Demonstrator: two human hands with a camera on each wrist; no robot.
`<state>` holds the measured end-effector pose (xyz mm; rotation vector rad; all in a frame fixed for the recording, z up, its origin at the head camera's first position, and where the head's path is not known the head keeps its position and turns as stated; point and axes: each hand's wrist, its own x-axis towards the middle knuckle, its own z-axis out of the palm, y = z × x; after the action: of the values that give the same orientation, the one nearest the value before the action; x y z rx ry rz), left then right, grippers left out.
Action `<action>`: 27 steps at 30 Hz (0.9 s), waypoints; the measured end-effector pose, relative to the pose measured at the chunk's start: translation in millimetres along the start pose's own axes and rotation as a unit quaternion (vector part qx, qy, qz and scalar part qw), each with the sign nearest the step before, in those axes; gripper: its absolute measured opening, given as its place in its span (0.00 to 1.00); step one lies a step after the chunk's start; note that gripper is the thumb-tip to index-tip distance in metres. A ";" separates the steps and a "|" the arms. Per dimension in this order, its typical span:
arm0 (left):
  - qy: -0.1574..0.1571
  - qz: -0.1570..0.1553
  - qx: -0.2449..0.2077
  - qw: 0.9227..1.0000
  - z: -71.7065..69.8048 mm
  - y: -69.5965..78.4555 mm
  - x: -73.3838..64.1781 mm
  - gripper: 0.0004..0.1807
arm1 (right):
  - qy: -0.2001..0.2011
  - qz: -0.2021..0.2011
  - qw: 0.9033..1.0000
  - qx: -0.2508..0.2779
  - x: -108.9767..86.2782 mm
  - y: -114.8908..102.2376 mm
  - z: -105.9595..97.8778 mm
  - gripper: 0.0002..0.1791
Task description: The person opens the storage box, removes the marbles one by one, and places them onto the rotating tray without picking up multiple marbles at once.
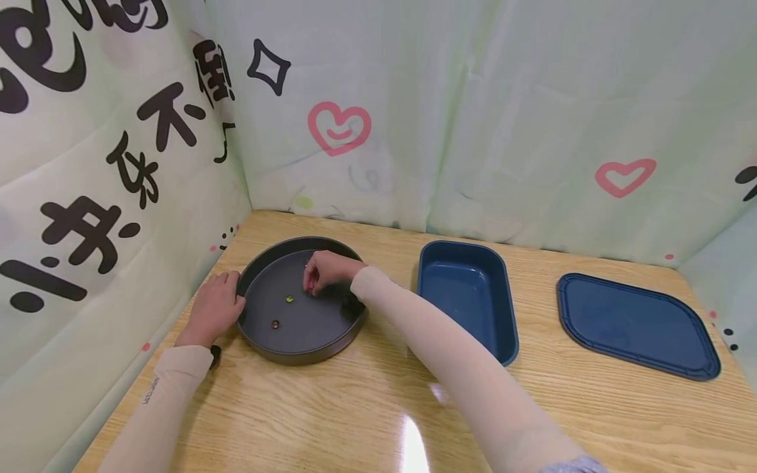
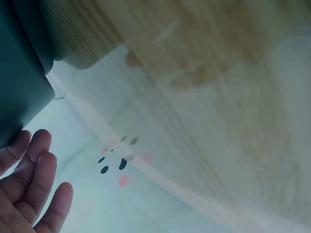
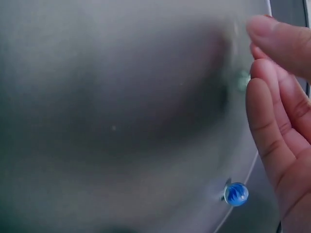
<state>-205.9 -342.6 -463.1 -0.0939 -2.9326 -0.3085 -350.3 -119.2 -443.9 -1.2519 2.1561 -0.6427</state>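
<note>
A round dark pan [image 1: 296,335] stands on the wooden table at the left. My left hand [image 1: 215,305] touches its outer left side, fingers nearly straight; the left wrist view shows the fingertips [image 2: 41,138] at the wall. Over the pan's floor my right hand [image 1: 331,269] points down, thumb and index together; I cannot tell whether the reddish spot there is a held thing. Inside lie a green marble [image 1: 289,299] and an amber marble [image 1: 275,324]. The right wrist view shows a blue marble [image 3: 236,194] and a pale green marble [image 3: 243,81] beside the fingers.
Right of the pan stands a deep blue rectangular container [image 1: 511,322], partly covered by my right forearm. Farther right, a flat blue lid [image 1: 639,325] lies on the table [image 1: 331,420]. A printed curtain [image 1: 402,177] closes off the back and left.
</note>
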 end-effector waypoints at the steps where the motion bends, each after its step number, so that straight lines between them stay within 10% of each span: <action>1: 0.000 0.000 0.000 1.000 0.0 0.1 0.1 0.19 | -0.003 -0.001 1.000 -0.004 0.4 1.0 0.9 0.06; 27: 0.000 -0.003 0.000 1.000 -1.7 4.2 -0.4 0.19 | 0.031 -0.017 0.999 -0.005 -30.1 -21.4 -36.2 0.10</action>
<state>-204.8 -338.8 -460.6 -0.0854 -2.9336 -0.3089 -349.3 -97.7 -396.8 -1.2934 2.1949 -0.6931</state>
